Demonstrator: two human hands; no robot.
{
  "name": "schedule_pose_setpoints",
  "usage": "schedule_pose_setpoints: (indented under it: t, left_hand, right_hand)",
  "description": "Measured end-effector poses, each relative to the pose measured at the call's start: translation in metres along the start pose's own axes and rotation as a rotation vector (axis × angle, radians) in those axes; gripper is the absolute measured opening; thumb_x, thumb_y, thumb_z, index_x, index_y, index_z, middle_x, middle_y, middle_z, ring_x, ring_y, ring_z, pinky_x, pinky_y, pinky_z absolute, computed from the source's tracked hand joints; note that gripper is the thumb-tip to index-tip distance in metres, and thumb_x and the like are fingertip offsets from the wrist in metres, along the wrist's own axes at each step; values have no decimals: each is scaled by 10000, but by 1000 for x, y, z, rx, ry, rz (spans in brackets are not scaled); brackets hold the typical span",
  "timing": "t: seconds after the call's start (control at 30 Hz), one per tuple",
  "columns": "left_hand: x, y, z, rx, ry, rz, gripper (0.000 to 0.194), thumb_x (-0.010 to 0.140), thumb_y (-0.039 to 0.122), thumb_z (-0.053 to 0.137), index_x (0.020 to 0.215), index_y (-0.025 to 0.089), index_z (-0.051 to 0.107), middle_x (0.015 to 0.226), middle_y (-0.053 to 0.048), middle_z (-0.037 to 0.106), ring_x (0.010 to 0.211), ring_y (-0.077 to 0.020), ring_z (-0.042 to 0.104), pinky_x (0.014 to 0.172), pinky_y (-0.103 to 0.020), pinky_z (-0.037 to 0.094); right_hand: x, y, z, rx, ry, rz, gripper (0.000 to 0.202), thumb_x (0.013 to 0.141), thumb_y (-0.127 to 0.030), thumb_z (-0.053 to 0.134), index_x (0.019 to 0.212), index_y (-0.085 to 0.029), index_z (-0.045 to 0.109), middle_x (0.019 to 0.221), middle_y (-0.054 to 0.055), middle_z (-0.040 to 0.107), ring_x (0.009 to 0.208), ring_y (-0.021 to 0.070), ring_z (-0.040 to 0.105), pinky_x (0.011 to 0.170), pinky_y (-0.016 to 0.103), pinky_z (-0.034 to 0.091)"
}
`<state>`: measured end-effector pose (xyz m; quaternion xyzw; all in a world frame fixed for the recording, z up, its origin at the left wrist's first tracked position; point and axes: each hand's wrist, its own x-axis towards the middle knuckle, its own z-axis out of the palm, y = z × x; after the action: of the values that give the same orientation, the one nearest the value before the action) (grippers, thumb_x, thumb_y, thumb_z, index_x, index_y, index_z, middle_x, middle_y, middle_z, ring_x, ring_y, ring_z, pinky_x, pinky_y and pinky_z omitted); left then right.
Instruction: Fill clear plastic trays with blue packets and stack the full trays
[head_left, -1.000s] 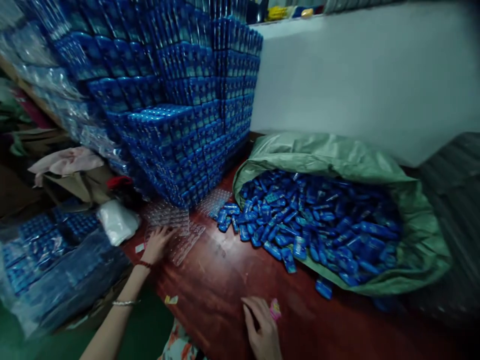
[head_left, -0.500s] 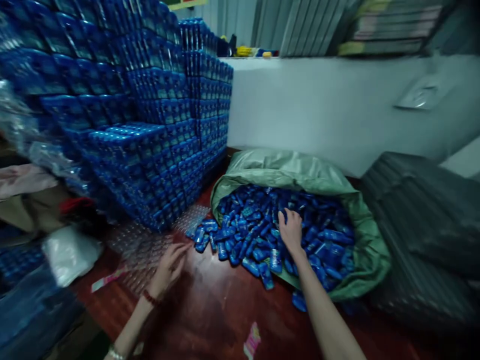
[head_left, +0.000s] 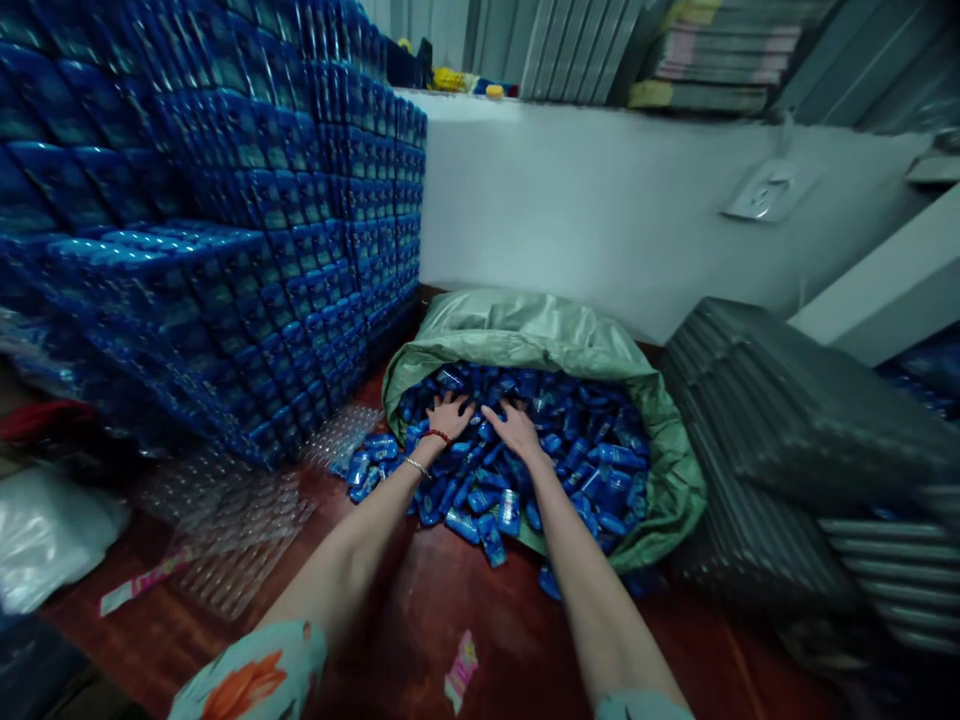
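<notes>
Left hand and right hand lie side by side at the green sack, fingers spread, upon the small blue packs beneath them. Whether either grips a pack cannot be determined. Clear trays lie left of both hands.

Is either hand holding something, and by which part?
It cannot be told: the left hand and right hand are among the small blue containers, any grip unclear.

There are two hands, one green sack, two bracelets.
</notes>
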<state>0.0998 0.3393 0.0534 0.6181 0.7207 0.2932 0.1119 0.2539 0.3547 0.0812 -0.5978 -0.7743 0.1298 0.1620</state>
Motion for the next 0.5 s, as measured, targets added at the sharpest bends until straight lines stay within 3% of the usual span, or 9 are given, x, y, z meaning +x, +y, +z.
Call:
schedule_pose_setpoints:
  t: [0.13,0.3,0.5]
  left_hand:
    - [-25,2,12,30,-2,44,363,891,428,401,1114,220,598,1266,-99,486,1133,-323,394,922,-525,343]
    - [-61,-3,13,18,6,136,371,910,431,372,1169,229,545,1235,-71,515,1115,-255,411,953,-442,331]
    - [-113,-30,11,-14,-44,250,403,918,318,379,1302,207,430,1366,-84,427,1233,-238,364,1049,-454,246]
  right_hand:
    - [-17,-7,9,-58,27,-25,545,873,-582,341,1295,-262,471,1350,108,398,1128,305,456,878,404,394]
    - [-43,0,8,-74,41,-140,460,900,-491,365,1274,-258,497,1263,73,489,1075,254,463,869,356,399]
    - [-89,-10,30,-32,-7,-179,365,927,-390,352,1148,-207,578,1118,75,579,1037,215,484,869,336,411]
